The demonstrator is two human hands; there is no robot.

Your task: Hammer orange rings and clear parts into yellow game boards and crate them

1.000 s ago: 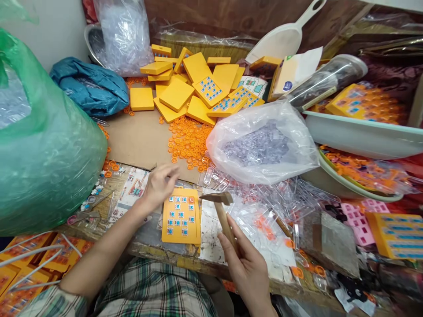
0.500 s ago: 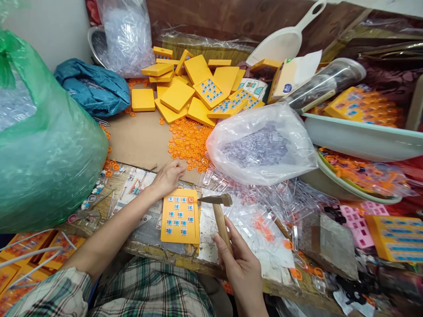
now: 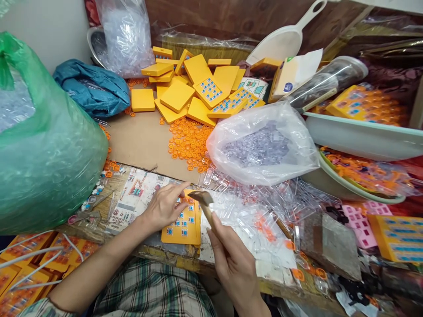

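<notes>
My right hand (image 3: 233, 255) is wrapped round the wooden handle of a small hammer (image 3: 202, 197). Its metal head hangs over the upper right corner of a flat yellow plate (image 3: 191, 235), which bears rows of small blue-printed square pieces. Over that plate's upper left lies my left hand (image 3: 163, 204), index finger stretched out and thumb apart from it. Something orange shows near its fingertips, too small to make out. Beyond the hands is a heap of small orange rings (image 3: 188, 141).
Several yellow plates (image 3: 178, 94) are piled at the back. An open white bag (image 3: 264, 145) of clear pieces stands right of the rings. A large green bag (image 3: 49, 145) bulges at left. Clear plastic parts (image 3: 251, 207) and a grey block (image 3: 333, 242) lie to the right.
My left hand has come from beside the ring heap down onto the yellow plate, its fingers unfolding. The hammer has shifted left and tilted over the plate's corner.
</notes>
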